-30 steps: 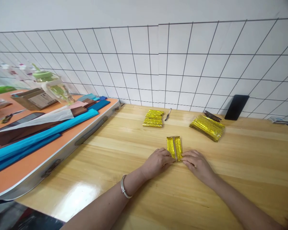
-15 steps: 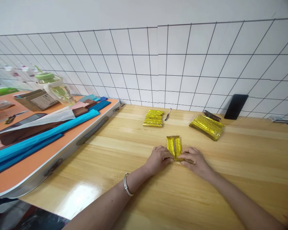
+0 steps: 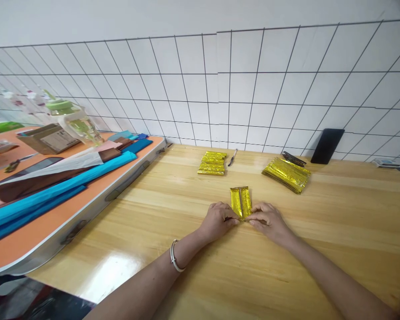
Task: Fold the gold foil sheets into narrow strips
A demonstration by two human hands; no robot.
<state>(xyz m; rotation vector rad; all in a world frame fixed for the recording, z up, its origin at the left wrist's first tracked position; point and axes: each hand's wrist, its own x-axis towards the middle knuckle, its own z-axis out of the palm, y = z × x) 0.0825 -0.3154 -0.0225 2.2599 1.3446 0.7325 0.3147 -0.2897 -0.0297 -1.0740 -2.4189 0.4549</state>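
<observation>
A shiny gold foil sheet point(image 3: 246, 198), with a dark seam down its middle and folded sides, lies on the wooden table point(image 3: 146, 213). My left hand point(image 3: 220, 219) pinches its near edge from the left, fingers closed. From the right, my right hand point(image 3: 266, 222) has thumb and fingers closed on the same edge. The fingertips of both hands nearly meet there and partly hide that edge. Beyond them lies a small row of folded gold foil strips point(image 3: 212, 163). A thicker stack of gold foil sheets point(image 3: 286, 174) rests farther right.
A pen point(image 3: 232, 158) lies by the folded strips. Behind the stack is a black stapler-like object point(image 3: 294, 158); a black phone point(image 3: 327, 146) leans on the tiled wall. At left, an orange-topped table point(image 3: 46, 231) bears blue and brown rolls point(image 3: 80, 180), a box point(image 3: 50, 138) and a bottle point(image 3: 60, 107).
Both hands stay at the foil's near edge, with the right fingers slightly shifted. The near edge now looks flatter beneath the fingertips. The whole view has shifted slightly.
</observation>
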